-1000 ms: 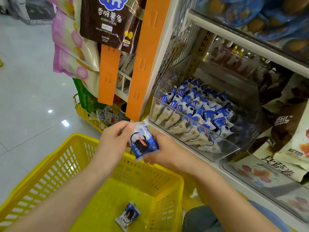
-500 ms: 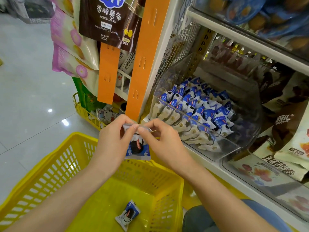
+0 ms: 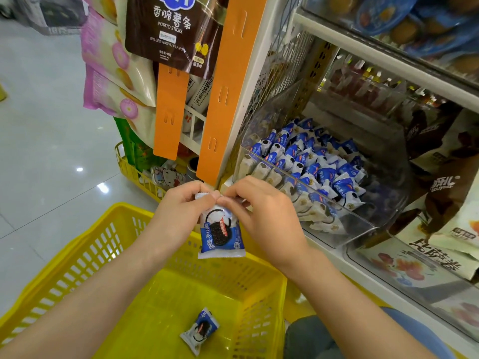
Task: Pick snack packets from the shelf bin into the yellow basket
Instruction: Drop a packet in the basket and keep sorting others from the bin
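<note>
Hands first, from the head camera: I see my left hand (image 3: 181, 206) and right hand (image 3: 269, 216) meeting at the middle of the frame, fingertips pinched together on the top seam of a single snack packet (image 3: 221, 233). It hangs upright below them, blue and white with a dark round biscuit printed on it, just above the far rim of the yellow basket (image 3: 85, 255), which fills the lower left of the frame. Another packet (image 3: 199, 330) lies on the basket floor near the bottom centre, tilted. Right of centre, the clear shelf bin (image 3: 337, 213) is packed with rows of the same blue and white packets (image 3: 311, 164). An orange strip (image 3: 225, 86) runs down the shelf post at upper centre, with a brown potato sticks bag (image 3: 168, 29) hanging beside it.
</note>
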`<action>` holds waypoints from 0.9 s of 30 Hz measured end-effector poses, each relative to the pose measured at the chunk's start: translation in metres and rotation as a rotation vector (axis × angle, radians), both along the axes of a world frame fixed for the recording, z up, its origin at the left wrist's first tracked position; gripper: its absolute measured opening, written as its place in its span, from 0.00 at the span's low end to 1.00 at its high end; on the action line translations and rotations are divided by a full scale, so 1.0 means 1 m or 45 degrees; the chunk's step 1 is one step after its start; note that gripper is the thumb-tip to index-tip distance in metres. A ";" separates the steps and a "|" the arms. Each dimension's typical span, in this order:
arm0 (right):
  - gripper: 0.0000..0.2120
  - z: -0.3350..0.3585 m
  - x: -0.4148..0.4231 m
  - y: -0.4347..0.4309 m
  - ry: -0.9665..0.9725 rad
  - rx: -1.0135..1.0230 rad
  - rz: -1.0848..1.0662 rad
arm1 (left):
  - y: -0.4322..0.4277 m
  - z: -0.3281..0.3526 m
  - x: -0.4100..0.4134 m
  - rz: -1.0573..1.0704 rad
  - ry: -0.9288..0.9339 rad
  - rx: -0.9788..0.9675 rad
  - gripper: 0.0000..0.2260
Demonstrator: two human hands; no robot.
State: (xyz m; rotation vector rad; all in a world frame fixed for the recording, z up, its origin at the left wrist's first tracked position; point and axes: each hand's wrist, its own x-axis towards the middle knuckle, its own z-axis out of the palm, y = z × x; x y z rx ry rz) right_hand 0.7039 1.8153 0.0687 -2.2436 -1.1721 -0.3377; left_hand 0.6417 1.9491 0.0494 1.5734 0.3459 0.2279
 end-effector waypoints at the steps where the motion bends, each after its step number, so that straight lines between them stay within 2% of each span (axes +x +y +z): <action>1: 0.07 0.000 -0.001 -0.001 -0.056 -0.007 -0.019 | 0.000 0.000 0.001 -0.018 0.006 -0.025 0.14; 4: 0.05 0.002 -0.001 -0.003 0.042 0.079 -0.104 | 0.000 -0.006 0.004 0.126 0.038 0.090 0.05; 7: 0.05 0.005 0.000 -0.003 0.108 0.162 -0.177 | 0.002 -0.009 0.006 0.154 0.200 0.141 0.07; 11: 0.05 0.008 -0.002 -0.004 0.127 0.237 -0.096 | -0.002 -0.001 0.006 -0.081 0.426 -0.333 0.23; 13: 0.05 0.007 -0.004 -0.004 0.123 0.174 0.026 | 0.001 0.001 0.006 -0.087 0.379 -0.559 0.25; 16: 0.05 0.004 -0.008 -0.003 -0.048 0.009 0.147 | 0.003 0.003 0.005 -0.035 0.207 -0.750 0.16; 18: 0.05 0.002 -0.008 -0.002 -0.206 -0.099 0.206 | 0.003 0.003 0.005 0.025 0.151 -0.711 0.12; 20: 0.08 0.001 -0.008 -0.001 -0.214 -0.131 0.210 | 0.004 0.003 0.005 0.095 0.109 -0.599 0.10; 22: 0.12 0.002 -0.010 0.001 0.023 -0.035 0.083 | 0.004 0.003 0.004 0.133 0.087 -0.475 0.10; 25: 0.17 0.006 -0.007 0.003 0.635 0.201 -0.196 | 0.002 0.003 0.003 0.100 0.115 -0.315 0.08; 27: 0.17 0.008 -0.001 0.004 1.045 0.294 -0.247 | 0.000 0.002 0.004 0.018 0.148 -0.244 0.08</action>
